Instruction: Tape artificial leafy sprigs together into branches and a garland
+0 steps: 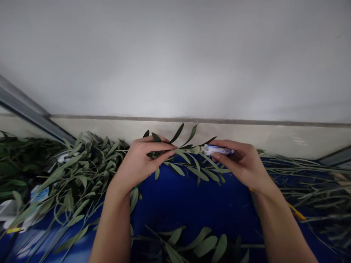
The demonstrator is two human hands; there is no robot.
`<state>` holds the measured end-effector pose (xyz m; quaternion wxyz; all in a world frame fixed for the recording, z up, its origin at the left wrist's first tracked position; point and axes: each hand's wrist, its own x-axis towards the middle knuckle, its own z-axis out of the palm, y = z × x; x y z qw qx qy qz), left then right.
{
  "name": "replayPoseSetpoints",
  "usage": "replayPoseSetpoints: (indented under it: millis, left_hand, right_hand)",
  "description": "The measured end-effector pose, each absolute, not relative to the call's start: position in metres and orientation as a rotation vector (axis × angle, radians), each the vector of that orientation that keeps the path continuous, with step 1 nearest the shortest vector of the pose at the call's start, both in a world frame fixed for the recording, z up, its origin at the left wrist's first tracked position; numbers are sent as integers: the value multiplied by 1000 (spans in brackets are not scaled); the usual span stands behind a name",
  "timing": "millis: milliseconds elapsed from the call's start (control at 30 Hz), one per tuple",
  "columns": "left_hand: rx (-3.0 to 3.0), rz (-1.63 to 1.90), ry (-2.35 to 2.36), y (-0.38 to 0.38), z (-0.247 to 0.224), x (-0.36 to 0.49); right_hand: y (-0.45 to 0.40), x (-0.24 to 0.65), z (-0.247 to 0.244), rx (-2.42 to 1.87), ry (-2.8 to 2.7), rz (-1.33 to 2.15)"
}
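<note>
My left hand point(149, 157) is closed in a pinch around the stem of a leafy olive-like sprig point(192, 164), whose narrow green leaves spread to the right between my hands. In my right hand point(241, 157) is a small blue-and-white tube point(218, 149), gripped between thumb and fingers. Its whitish end points left and touches or lies very close to the sprig. The stem inside my left fingers is mostly hidden. Below both hands lies a blue work surface point(192, 204).
A large heap of similar sprigs point(79, 175) lies on the left, with white and light-blue objects partly buried there. More leaves point(204, 244) are at the near edge. Long thin stems point(296, 171) spread on the right, near a yellow strip point(296, 211). A pale wall point(175, 65) stands behind.
</note>
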<state>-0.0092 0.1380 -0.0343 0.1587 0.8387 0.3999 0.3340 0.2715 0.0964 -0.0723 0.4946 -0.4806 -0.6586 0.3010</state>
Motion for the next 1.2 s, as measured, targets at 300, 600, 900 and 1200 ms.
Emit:
replayPoseSetpoints:
  millis: [300,600,900,1200]
  left_hand:
    - [2354,953,1186,137,-34,-10]
    - [2361,953,1164,137,-33,-9]
    - [2374,956,1171,135,-32,-7]
    - [2356,965,1153,136,-34,-7]
  right_hand:
    - [101,273,-82,-1180,-1583,703]
    - [103,271,-81,-1206,-1591,670]
    - [103,273,-84,-1196,-1585,697]
    - [102,275,-83,-1212,-1576,697]
